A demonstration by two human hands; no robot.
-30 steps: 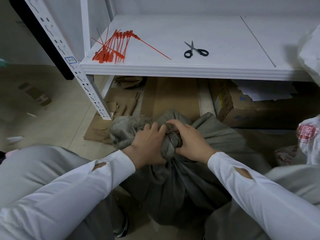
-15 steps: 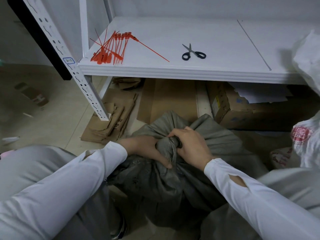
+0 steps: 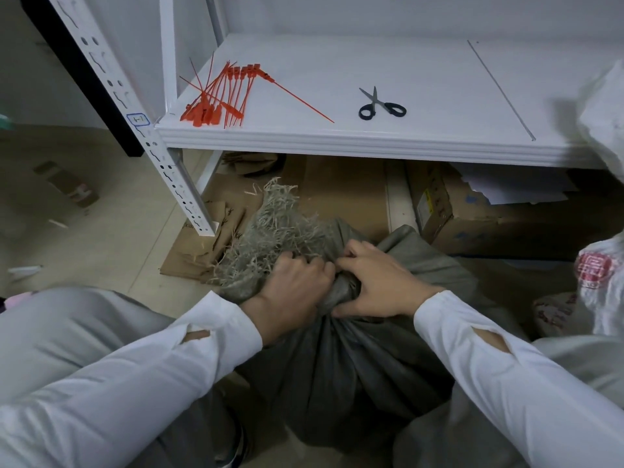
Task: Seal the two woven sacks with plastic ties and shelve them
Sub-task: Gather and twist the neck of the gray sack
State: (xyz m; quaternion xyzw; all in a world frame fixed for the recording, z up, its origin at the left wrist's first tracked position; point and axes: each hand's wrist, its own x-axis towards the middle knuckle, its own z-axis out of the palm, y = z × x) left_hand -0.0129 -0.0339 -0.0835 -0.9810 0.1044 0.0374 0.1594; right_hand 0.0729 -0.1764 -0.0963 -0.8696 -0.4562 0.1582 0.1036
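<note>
Ties (image 3: pixel 219 96) lie untouched on the shelf (image 3: pixel 337 145), upper left. My left grip (image 3: pixel 290 292) has come back up to the neck of the grey sack (image 3: pixel 354 366) at centre frame, fingers curled round it; right grip (image 3: pixel 374 285) pinches the same bunch. Its frayed mouth now fans free, so tying looks next.

Soft, dim, even light. Beyond the fingers (image 3: pixel 358 251) the white shelf (image 3: pixel 405 79) is brightest, without glare; under it lies deep shadow. The sack (image 3: pixel 354 366) the fingers grip reads dark. Far right of them a white bag (image 3: pixel 604 106) is blurred; left of them the upright (image 3: pixel 162 163) leans, bent by the wide lens.
</note>
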